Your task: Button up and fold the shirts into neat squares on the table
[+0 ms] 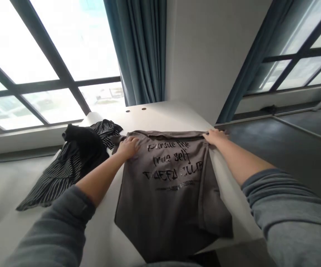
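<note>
A grey T-shirt [171, 207] with black printed lettering lies spread on a white table [160, 115], its right side folded inward. My left hand [128, 147] is on the cloth near the shirt's upper left corner, fingers curled into it. My right hand [215, 136] is at the upper right corner, fingers over the top edge and gripping it. Just left of my left forearm, a crumpled black and white striped garment [68, 167] lies apart from the shirt, hanging over the table's left side.
Two small round holes [136, 109] mark the table's far end. Beyond it are a large window [49, 74] and a blue-grey curtain [140, 48]. A second window [296, 63] is on the right, above a dark floor [277, 148].
</note>
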Demonstrator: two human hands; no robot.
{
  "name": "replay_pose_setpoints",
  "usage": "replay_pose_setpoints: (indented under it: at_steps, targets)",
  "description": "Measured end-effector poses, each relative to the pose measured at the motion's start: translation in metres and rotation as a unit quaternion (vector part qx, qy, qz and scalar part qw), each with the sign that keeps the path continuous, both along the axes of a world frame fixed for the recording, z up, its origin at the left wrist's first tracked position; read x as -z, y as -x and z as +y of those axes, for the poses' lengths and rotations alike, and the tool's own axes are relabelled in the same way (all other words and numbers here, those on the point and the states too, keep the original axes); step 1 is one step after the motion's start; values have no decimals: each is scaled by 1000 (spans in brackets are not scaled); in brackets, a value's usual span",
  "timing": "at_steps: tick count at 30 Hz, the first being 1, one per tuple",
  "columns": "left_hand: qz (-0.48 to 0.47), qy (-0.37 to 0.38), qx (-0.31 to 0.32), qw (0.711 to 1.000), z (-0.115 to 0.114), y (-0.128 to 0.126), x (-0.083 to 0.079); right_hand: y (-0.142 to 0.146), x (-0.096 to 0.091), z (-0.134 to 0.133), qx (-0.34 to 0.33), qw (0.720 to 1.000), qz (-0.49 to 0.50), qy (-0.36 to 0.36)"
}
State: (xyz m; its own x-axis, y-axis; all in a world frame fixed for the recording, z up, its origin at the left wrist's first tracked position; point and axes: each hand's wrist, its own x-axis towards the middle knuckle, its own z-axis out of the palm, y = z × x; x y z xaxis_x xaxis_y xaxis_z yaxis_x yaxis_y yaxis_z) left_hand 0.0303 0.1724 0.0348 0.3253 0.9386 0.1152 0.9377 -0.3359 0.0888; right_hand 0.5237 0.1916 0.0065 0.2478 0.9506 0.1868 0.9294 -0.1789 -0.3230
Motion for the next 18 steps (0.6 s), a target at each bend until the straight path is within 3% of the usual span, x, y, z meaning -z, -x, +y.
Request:
replay_pose_setpoints:
  at_steps: [2, 4, 6, 9, 12, 18]
  targets:
    - [-29, 3, 20, 999, -38, 14, 25, -25, 19, -18, 149, 987, -6, 66]
    - [-60, 0, 23, 998, -77, 28, 44, -52, 33, -40, 242, 964, 10, 114]
    - [-101, 2, 17, 995, -113, 40, 58, -75, 44, -60, 290, 947, 30, 138]
    - [-136, 8, 11, 991, -153, 50, 72, -91, 53, -80, 307, 936, 48, 167]
    - [-147, 8, 19, 989, -170, 53, 81, -91, 55, -86, 313, 932, 49, 174]
    - [-146, 26, 45, 988, -166, 65, 91, -94, 58, -85, 318, 931, 41, 172]
